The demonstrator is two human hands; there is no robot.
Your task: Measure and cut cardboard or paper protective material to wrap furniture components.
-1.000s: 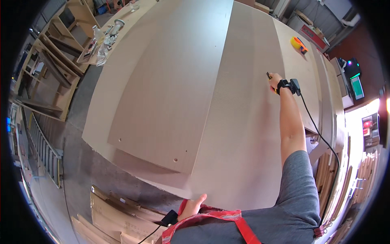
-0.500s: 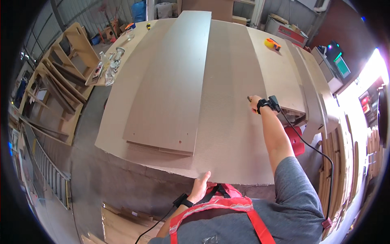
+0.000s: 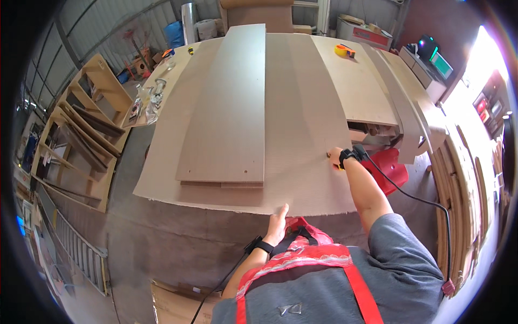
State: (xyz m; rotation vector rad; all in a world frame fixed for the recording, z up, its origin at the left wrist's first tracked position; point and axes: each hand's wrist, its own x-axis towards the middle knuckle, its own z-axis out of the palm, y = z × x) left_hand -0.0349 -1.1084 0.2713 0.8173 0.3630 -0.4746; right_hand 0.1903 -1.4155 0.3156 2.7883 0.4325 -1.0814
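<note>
A large brown corrugated cardboard sheet (image 3: pixel 302 140) covers much of the table. Stacked on it are long grey-brown boards (image 3: pixel 229 108), the top one with small holes at its near end. My left hand (image 3: pixel 277 225) pinches the sheet's near edge, thumb on top and the other fingers mostly hidden below. Near the sheet's right side, my right hand (image 3: pixel 335 157) is closed round a small tool with a yellow part (image 3: pixel 340 168); its kind is too small to make out. The hand rests low over the cardboard, to the right of the boards.
An orange-yellow tape dispenser (image 3: pixel 345 51) lies at the far right of the table. A red plastic stool (image 3: pixel 389 171) stands beside the right edge. Wooden frames (image 3: pixel 81 135) and a ladder (image 3: pixel 81 254) are at the left. A black cable (image 3: pixel 415 197) trails from my right wrist.
My right hand has drawn toward me along the cardboard with the small tool. My left hand stays at the near edge. The whole view has shifted slightly.
</note>
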